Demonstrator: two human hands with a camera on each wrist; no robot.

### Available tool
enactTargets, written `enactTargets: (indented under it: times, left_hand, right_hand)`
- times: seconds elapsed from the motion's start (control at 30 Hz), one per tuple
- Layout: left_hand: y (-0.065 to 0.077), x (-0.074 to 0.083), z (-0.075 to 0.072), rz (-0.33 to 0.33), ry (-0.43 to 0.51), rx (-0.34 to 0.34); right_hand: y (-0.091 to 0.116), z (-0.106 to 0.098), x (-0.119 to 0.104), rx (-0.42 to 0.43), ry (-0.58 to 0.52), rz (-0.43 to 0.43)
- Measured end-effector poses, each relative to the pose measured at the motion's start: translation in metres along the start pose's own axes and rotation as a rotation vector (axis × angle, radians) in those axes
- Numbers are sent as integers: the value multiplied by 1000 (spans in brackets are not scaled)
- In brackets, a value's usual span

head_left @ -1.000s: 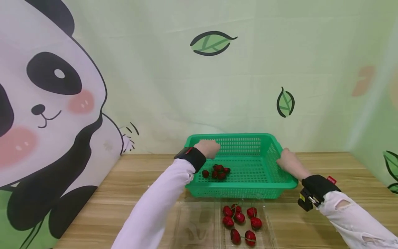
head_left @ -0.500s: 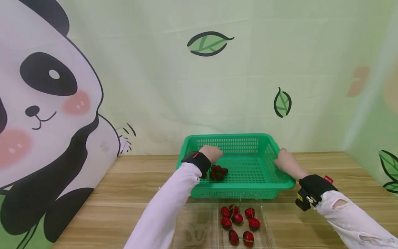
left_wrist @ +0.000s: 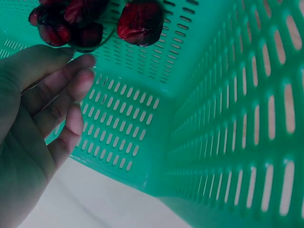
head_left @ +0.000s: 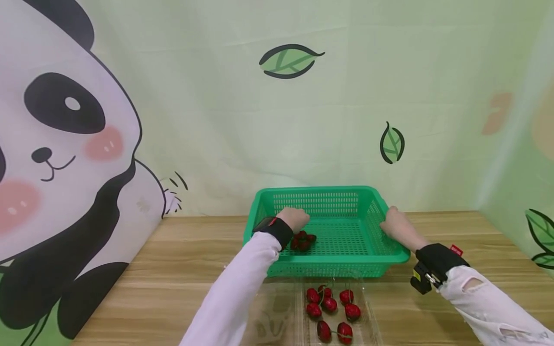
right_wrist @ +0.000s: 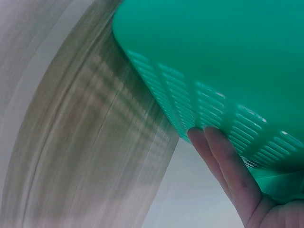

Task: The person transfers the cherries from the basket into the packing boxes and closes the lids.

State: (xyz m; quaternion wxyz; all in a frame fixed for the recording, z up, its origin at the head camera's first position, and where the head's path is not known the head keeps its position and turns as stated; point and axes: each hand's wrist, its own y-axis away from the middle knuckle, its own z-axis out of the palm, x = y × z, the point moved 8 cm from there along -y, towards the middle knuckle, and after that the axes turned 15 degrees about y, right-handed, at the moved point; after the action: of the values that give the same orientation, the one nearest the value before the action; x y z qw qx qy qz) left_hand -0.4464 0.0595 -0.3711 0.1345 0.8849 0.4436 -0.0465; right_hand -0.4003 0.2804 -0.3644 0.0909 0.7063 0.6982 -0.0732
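A green plastic basket (head_left: 337, 258) with slotted walls stands on the table, holding a small cluster of dark red cherries (head_left: 304, 242) on its floor at the left. My left hand (head_left: 294, 218) reaches down into it. In the left wrist view, thumb and forefinger tips come together at a thin green cherry stem (left_wrist: 108, 40), beside a single cherry (left_wrist: 140, 23); they appear to pinch it, though the exact contact is partly hidden. My right hand (head_left: 399, 225) grips the basket's right side, and in the right wrist view two fingers (right_wrist: 225, 159) lie against its outer wall.
In front of the basket lies an open clear plastic box (head_left: 372, 323) with several cherries (head_left: 330, 305) in one half; its other half lies to the left. A pale printed cloth (head_left: 207, 120) hangs behind the wooden table (head_left: 182, 274).
My left hand has moved down and slightly right toward the cherries in the basket. The right hand keeps its hold on the basket's side. The head view has shifted slightly.
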Motion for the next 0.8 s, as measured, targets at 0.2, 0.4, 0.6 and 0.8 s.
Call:
enactTargets:
  times: [0.2,0.4,0.6,0.8]
  left_hand:
    - [1,-1,3,4,4,7]
    - [0,-3,4,-4,38,17]
    - [3,-3,5,-9,47,54]
    - [4,-4,10,-35,48,39]
  right_hand:
    - [0,2,-1,8,1,-17]
    - [1,0,-3,26,-13,-20]
    - [1,0,-4,24,-15,-22]
    - [1,2,-5,18,-10,-19]
